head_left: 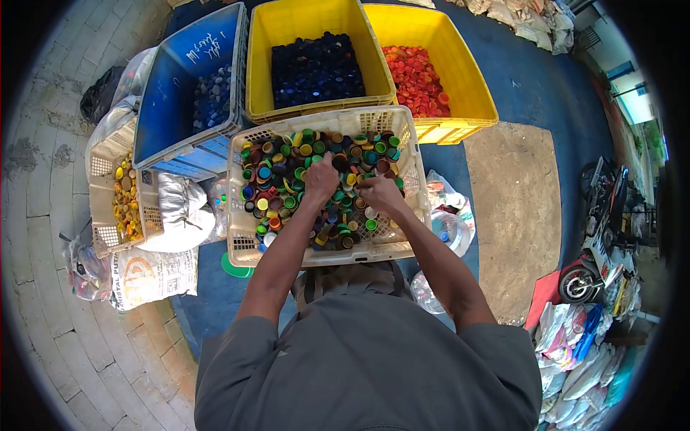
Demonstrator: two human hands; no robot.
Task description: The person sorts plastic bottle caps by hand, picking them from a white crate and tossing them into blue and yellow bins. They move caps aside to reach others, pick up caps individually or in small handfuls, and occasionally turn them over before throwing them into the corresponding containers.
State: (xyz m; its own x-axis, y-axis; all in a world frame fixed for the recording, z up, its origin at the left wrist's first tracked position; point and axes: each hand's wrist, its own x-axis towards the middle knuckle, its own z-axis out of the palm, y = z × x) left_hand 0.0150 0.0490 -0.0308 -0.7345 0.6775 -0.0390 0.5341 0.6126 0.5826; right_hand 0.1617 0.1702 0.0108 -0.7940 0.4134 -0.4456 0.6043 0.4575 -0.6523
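A white plastic crate full of mixed bottle caps in green, yellow, brown, blue and dark tones sits right in front of me. My left hand is over the middle of the caps, its fingers curled down beside a brown cap. To the right of it, my right hand reaches in from the crate's right side, with fingers bent together among the caps. Both hands look closed. What lies between their fingers, if anything, is too small or hidden to make out.
Behind the crate stand a blue bin with greyish caps, a yellow bin with dark blue caps and another yellow bin with red caps. A smaller crate on the left holds yellow caps. Sacks and a motorcycle flank the area.
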